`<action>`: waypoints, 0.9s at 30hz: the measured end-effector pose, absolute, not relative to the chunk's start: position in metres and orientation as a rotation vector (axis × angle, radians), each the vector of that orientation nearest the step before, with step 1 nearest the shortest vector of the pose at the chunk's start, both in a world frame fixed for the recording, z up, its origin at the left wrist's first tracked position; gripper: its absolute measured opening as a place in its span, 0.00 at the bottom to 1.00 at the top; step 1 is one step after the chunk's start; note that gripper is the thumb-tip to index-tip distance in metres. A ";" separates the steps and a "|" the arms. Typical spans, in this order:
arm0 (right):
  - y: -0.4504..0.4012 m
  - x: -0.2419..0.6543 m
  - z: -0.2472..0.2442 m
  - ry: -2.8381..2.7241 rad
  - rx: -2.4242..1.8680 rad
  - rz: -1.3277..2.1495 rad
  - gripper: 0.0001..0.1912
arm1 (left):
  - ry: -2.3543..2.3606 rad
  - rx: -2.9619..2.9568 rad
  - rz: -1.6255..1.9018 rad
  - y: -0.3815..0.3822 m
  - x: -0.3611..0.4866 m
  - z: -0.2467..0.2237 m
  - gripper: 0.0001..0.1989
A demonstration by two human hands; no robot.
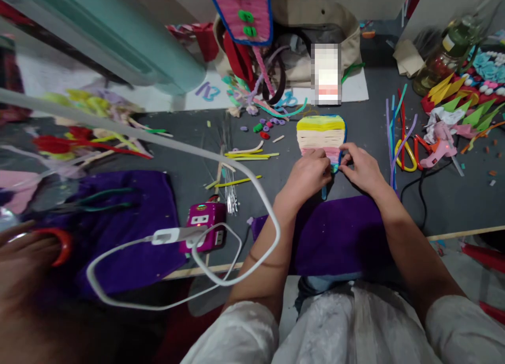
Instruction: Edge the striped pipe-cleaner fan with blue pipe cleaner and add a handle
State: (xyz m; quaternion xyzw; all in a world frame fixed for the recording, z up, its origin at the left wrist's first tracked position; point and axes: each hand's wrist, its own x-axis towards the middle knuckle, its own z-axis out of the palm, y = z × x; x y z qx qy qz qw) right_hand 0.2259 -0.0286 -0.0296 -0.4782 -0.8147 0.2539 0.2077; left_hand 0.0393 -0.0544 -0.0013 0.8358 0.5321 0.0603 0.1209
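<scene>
Striped piece (320, 135) | on grey table (453, 206) | left hand (310, 175) pinching lower edge, right hand (363, 169) pinching corner | best guess: seat blue trim (346, 130) snugly, stripes flat

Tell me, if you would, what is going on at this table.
The left hand and right hand hold the narrow lower end of a striped piece with blue edging, just above a purple cloth. A pink glue gun lies off to the right. At far left, another person's blurred hand is at an orange handle.
</scene>
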 end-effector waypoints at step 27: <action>-0.034 0.214 -0.038 -2.568 -1.128 0.281 0.07 | 2.099 1.707 0.305 -0.043 -0.008 -0.005 0.20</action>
